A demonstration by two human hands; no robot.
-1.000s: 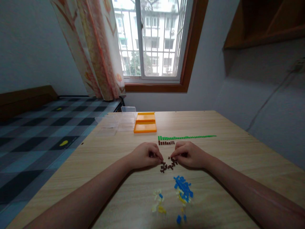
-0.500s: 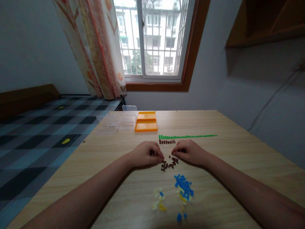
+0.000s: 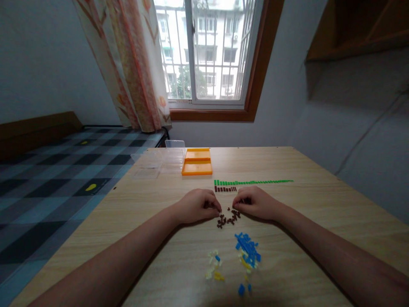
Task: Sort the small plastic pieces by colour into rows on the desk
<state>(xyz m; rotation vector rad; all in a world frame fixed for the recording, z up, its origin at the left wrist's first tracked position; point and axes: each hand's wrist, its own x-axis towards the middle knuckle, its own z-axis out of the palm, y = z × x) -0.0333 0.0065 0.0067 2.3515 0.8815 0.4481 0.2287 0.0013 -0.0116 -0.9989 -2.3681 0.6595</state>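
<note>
Small dark brown pieces (image 3: 231, 220) lie in a loose pile between my hands. My left hand (image 3: 200, 206) rests on the table at the pile's left edge, its fingers curled together with the tips at the pieces. On the other side, my right hand (image 3: 253, 203) is closed too, thumb and fingertips pinched just above the pile's right edge. Whatever either pinch may hold is too small to make out. Just beyond the hands runs a short row of brown pieces (image 3: 225, 189), sorted from larger to smaller. Behind it stretches a longer row of green pieces (image 3: 252, 183).
Nearer me lie a heap of blue pieces (image 3: 248, 248), some yellow pieces (image 3: 218, 276) and pale pieces (image 3: 212, 260). An open orange case (image 3: 197, 172) and clear plastic boxes (image 3: 148, 171) stand at the table's far left. A bed (image 3: 96, 160) adjoins on the left.
The view has shifted slightly. Both hands keep nearly the same place and closed shape beside the brown pile, and the rows look unchanged.
</note>
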